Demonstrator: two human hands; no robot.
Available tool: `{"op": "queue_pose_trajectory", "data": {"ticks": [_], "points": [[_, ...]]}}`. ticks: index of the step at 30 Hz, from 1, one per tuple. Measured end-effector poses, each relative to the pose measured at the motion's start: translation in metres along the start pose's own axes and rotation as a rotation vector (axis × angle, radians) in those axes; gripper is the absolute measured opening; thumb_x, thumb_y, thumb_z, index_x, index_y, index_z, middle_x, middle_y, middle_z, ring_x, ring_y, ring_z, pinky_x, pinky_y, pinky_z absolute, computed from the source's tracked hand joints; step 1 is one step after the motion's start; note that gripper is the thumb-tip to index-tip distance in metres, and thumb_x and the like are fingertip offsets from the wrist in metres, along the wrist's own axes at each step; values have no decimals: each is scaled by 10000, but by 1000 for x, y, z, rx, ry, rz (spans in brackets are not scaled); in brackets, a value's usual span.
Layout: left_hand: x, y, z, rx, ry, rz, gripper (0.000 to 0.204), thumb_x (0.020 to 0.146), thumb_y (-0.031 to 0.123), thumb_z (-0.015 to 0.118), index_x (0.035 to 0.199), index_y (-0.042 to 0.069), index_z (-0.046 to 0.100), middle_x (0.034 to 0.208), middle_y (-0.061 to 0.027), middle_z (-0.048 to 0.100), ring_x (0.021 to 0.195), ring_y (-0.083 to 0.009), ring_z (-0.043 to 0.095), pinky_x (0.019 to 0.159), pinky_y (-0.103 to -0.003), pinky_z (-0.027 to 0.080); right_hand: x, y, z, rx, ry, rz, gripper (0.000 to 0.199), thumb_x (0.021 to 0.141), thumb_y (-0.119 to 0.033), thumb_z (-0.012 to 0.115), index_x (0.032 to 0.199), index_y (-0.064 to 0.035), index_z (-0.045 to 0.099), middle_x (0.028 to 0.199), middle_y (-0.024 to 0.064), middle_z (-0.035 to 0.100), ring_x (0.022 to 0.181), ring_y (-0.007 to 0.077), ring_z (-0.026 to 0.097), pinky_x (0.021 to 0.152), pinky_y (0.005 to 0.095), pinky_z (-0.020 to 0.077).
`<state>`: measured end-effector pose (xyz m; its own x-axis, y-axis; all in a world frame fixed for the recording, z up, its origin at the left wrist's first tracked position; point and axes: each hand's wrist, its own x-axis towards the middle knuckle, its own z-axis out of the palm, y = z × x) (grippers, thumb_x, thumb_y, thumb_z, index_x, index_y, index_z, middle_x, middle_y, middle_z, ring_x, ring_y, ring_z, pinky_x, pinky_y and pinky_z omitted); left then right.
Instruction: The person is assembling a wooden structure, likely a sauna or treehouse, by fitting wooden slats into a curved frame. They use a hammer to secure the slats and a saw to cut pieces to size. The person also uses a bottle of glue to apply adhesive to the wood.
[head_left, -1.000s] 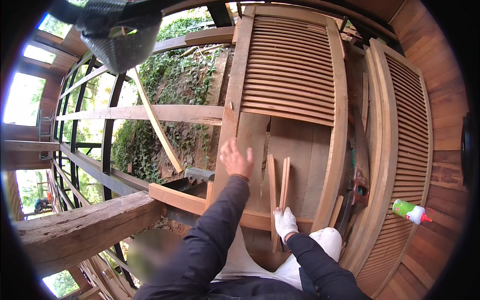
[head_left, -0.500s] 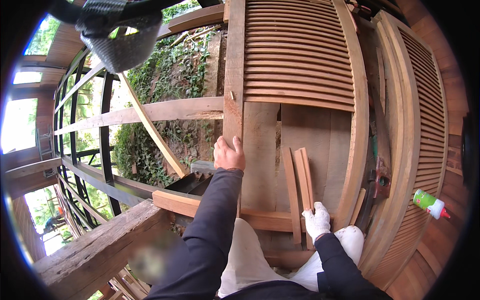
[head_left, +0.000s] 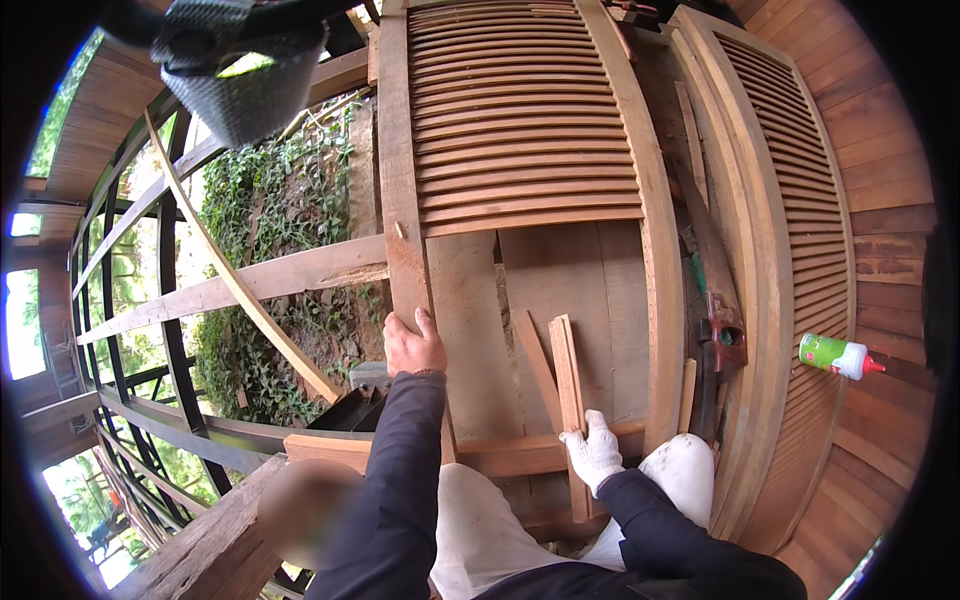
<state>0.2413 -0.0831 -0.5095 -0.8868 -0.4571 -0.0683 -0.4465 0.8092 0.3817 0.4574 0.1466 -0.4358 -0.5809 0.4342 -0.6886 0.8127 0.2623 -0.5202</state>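
A wooden louvre frame [head_left: 654, 330] lies before me, its upper part filled with rows of slats [head_left: 525, 125]. My bare left hand [head_left: 415, 342] is closed around the left stile [head_left: 405, 265] of this frame, thumb along its top. In a white glove, my right hand [head_left: 592, 447] grips loose wooden slats [head_left: 566, 375] near their lower end, over the bottom rail [head_left: 510, 455]. They look like a pair side by side, though the glove hides part. Another thin slat [head_left: 538, 360] slants behind them, partly covered. A short wooden peg [head_left: 400, 230] rests on the left stile.
Right of the frame lies a handsaw with a reddish handle [head_left: 727, 335]. Beyond it is a second louvred panel [head_left: 770, 270], with a green and white bottle with red cap [head_left: 840, 356] on it. At left, a heavy timber beam [head_left: 200, 530] and dark metal railing border greenery.
The view has shifted, so the frame appears farther left. My right hand has brought its slats left, across the slanting slat. My left hand keeps its hold on the stile.
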Motion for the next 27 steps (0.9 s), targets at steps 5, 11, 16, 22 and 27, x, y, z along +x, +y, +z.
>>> {"op": "queue_pose_trajectory", "data": {"ticks": [5, 11, 16, 22, 27], "points": [[0, -2, 0, 14, -40, -30, 575, 977, 507, 554, 1288, 23, 534, 1182, -202, 636, 1092, -402, 629, 906, -504, 501, 4, 6, 1, -175, -135, 128, 355, 774, -284, 733, 952, -17, 581, 871, 236, 682, 863, 397, 694, 774, 467, 529], [-2, 6, -4, 12, -29, -30, 562, 977, 499, 548, 1277, 23, 538, 1174, -202, 641, 1086, -407, 631, 905, -504, 501, 16, 22, 26, 430, 76, 76, 230, 912, -215, 701, 896, -24, 576, 861, 155, 730, 808, 279, 724, 737, 396, 540], [0, -1, -1, 5, -39, -38, 550, 969, 492, 557, 1251, 21, 540, 1157, -211, 644, 1066, -418, 635, 894, -512, 502, 27, 23, 19, 182, 28, -90, 200, 965, -199, 666, 963, -10, 600, 840, 125, 748, 786, 237, 725, 751, 367, 542], [1, -1, -5, 40, -39, -9, 522, 966, 481, 571, 1190, 10, 540, 1117, -231, 644, 1038, -426, 639, 875, -519, 512, 27, 13, 9, -79, 6, -35, 197, 939, -202, 669, 947, -24, 584, 812, 174, 734, 835, 372, 727, 754, 466, 542], [2, -1, -3, 43, -63, -32, 628, 974, 493, 552, 1310, -37, 529, 1200, -242, 639, 1096, -418, 635, 927, -495, 511, 40, 13, -1, -233, -12, 8, 244, 924, -241, 677, 974, -34, 556, 854, 204, 719, 878, 433, 695, 776, 512, 532]]}}
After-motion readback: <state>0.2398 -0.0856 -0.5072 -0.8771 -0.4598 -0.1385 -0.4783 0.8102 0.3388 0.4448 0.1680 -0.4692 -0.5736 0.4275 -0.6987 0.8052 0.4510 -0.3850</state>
